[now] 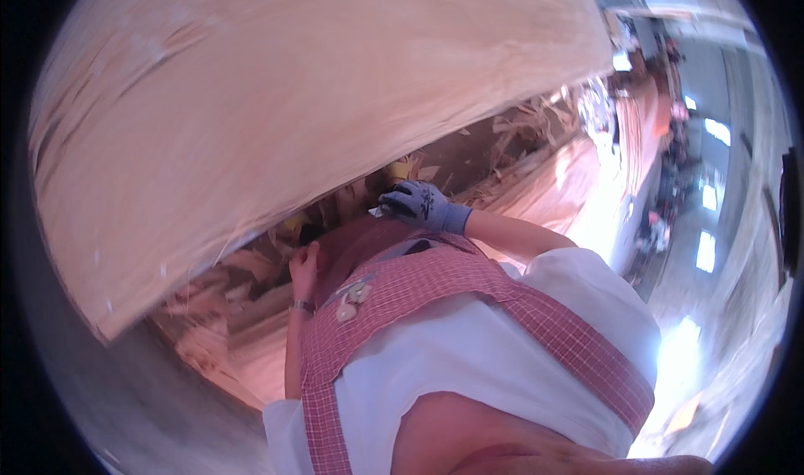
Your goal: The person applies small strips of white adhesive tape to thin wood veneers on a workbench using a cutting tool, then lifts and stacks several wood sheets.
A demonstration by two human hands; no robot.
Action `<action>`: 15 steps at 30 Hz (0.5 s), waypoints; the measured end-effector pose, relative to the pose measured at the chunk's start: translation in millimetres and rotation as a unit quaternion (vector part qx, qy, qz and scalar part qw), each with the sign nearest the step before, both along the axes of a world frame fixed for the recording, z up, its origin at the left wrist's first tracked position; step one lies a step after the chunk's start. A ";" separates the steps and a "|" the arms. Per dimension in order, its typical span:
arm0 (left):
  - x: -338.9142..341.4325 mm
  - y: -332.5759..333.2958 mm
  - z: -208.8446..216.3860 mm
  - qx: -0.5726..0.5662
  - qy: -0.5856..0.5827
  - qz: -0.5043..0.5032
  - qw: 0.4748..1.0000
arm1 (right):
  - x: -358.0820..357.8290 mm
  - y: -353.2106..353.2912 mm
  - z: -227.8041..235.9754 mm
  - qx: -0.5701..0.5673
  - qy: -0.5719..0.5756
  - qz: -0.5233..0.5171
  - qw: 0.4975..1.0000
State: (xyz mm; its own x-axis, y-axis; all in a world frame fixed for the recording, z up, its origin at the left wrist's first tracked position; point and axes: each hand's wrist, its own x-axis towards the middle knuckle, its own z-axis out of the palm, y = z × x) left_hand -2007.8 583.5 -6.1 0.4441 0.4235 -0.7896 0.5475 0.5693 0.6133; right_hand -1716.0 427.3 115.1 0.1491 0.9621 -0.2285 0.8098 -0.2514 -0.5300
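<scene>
My right hand [423, 206], in a pale blue glove with dark palm and fingertips, is in front of my apron, close to the edge of a large pale wood veneer sheet [335, 73]. Its fingers are curled, and a small whitish, shiny piece [376, 212] shows at them; its kind cannot be made out. Bare, with a band at the wrist, my left hand [304, 267] hangs lower, beside the red checked apron [402, 282]. Motion blur smears its fingers, and I see nothing clearly held there. A gap separates that hand from the sheet.
Torn veneer scraps [523, 132] litter the floor between the sheet and me. More long wood sheets [548, 178] lie to the right and behind me. Farther right, a bright hall with windows [708, 251] holds blurred people [656, 232] and stacks.
</scene>
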 end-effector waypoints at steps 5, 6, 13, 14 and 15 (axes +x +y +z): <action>117.5 -36.5 85.7 0.334 -0.057 -0.127 0.932 | 84.3 -101.5 -25.2 0.060 0.063 -0.138 0.987; 143.6 -46.9 98.7 0.427 -0.078 -0.123 0.893 | 101.1 -120.4 -36.6 0.095 0.088 -0.148 0.981; 299.1 -75.6 121.9 0.690 0.146 -0.202 0.679 | 221.1 -186.8 -30.3 0.051 0.033 -0.063 0.996; 313.4 -75.4 113.9 0.700 0.168 -0.226 0.657 | 239.1 -199.0 -26.3 0.052 0.020 -0.071 0.996; 324.6 -74.9 104.2 0.707 0.190 -0.249 0.634 | 256.9 -210.4 -23.2 0.050 0.008 -0.080 0.995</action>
State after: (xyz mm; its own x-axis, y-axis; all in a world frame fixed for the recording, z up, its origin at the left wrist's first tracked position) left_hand -1683.1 508.7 98.1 0.6919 0.7095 0.1333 0.7049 -0.7039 0.0874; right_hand -1459.1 216.9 91.9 0.2996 0.9444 -0.1356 0.7543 -0.3216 -0.5724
